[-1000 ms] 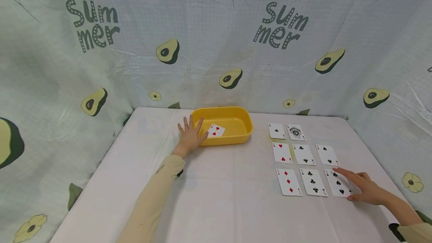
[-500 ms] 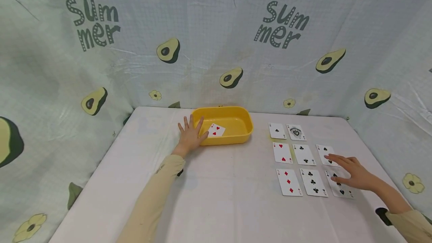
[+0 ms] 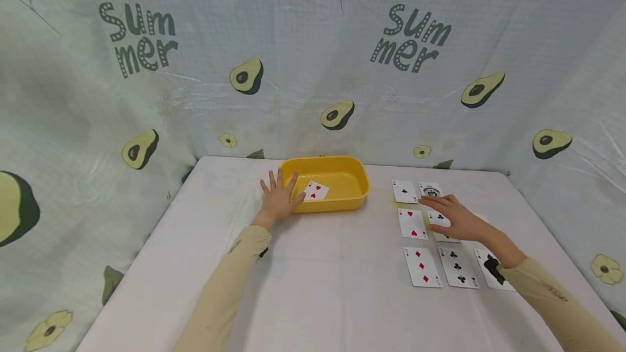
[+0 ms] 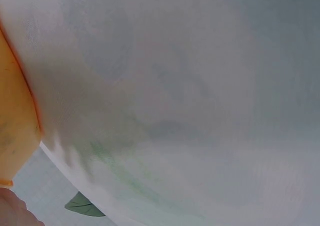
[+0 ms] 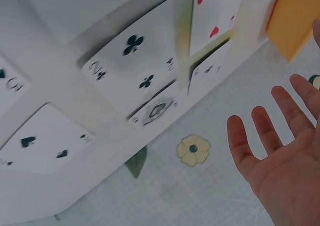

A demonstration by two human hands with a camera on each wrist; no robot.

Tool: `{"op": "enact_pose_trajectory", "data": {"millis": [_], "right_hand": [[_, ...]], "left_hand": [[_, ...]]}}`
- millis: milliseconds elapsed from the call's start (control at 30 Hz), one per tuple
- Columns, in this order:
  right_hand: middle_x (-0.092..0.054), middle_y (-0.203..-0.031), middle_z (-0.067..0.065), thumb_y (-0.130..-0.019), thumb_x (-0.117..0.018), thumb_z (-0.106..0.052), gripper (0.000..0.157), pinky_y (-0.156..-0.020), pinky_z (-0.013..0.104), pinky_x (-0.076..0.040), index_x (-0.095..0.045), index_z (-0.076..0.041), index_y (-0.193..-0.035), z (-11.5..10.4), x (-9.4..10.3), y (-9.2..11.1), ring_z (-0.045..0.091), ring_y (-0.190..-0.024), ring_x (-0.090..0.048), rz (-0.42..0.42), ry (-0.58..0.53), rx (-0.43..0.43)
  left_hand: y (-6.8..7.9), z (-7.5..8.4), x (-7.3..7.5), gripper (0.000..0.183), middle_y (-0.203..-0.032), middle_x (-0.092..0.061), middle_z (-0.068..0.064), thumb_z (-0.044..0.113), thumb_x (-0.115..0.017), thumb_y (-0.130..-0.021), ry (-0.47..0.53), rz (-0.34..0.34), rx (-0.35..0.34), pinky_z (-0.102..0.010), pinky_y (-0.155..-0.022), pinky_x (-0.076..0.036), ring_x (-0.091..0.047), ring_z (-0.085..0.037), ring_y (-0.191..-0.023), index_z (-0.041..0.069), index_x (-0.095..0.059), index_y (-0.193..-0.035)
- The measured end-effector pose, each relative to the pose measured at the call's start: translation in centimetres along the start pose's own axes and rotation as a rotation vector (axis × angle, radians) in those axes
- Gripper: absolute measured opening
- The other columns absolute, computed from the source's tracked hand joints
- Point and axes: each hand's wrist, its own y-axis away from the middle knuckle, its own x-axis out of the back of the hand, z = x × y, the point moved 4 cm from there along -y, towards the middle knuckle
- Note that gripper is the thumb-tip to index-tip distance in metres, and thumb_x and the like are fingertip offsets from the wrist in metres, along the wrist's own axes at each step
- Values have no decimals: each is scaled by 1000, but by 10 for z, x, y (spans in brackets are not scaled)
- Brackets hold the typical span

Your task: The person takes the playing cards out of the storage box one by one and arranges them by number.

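Observation:
My left hand (image 3: 277,203) lies with spread fingers against the left end of a yellow plastic tray (image 3: 337,205). A playing card with red hearts (image 3: 315,191) rests inside the tray. My right hand (image 3: 457,220) hovers over the cards with extended fingers and holds nothing. Below it is the two of clubs (image 5: 132,60), partly covered in the head view. Just beyond the fingertips lie the ace of clubs (image 3: 405,192) and a card with an ornate spade (image 3: 430,188). The two of spades (image 5: 45,141) is mostly hidden by my hand in the head view.
Left of my right hand lies the two of hearts (image 3: 413,224). The nearest row has the three of diamonds (image 3: 423,268), three of clubs (image 3: 458,268) and three of spades (image 3: 484,261), partly under my sleeve. A printed cloth (image 3: 293,26) hangs behind the white table (image 3: 303,292).
My right hand has lifted from the three of spades and moved away and leftward, over the two of clubs. My left hand stays at the tray.

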Motion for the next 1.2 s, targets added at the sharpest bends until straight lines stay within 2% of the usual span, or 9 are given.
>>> {"op": "enact_pose_trajectory", "data": {"millis": [200,433,667,900,1033,1200], "right_hand": [[-44,-133,14,-81,-63,-28,57,-91,55,-34,-43,-7,-130,-22,-11,-35,33,-115,-36,10,-22,70],[-47,-131,11,-82,-62,-27,55,-86,47,-41,-45,-5,-129,-44,-18,-72,28,-108,-43,79,3,154],[-46,-131,10,-84,-59,-27,51,-91,47,-37,-46,-5,-128,-64,-20,-107,26,-110,-39,90,-26,123],[-48,-129,10,-86,-57,-29,48,-90,45,-35,-48,-7,-127,-83,-28,-141,27,-109,-39,100,-4,89],[-49,-129,11,-87,-54,-30,45,-93,49,-32,-50,-8,-126,-91,-37,-160,31,-114,-38,53,-14,64],[-51,-128,12,-89,-51,-29,40,-94,50,-31,-53,-7,-123,-98,-52,-180,32,-115,-38,-48,-52,36]], "left_hand": [[0,-1,-1,68,-147,2,-27,53,-36,-89,-1,-13,15,-68,-99,4,6,-51,-132,20,-14,-144],[1,-2,-1,69,-147,1,-28,55,-34,-89,-5,-8,6,-68,-99,2,4,-52,-131,18,-15,-144],[1,-2,-1,69,-147,2,-28,54,-34,-89,4,-22,11,-68,-100,3,6,-52,-131,17,-16,-144],[0,-2,0,69,-147,0,-28,55,-33,-89,-29,-10,7,-67,-100,1,3,-52,-132,17,-16,-144],[0,-2,0,68,-147,1,-28,54,-34,-89,-22,-15,7,-68,-100,2,4,-52,-131,17,-17,-144],[1,-2,-2,66,-147,3,-27,51,-36,-90,-12,-26,19,-67,-100,4,5,-51,-132,19,-15,-144]]}}
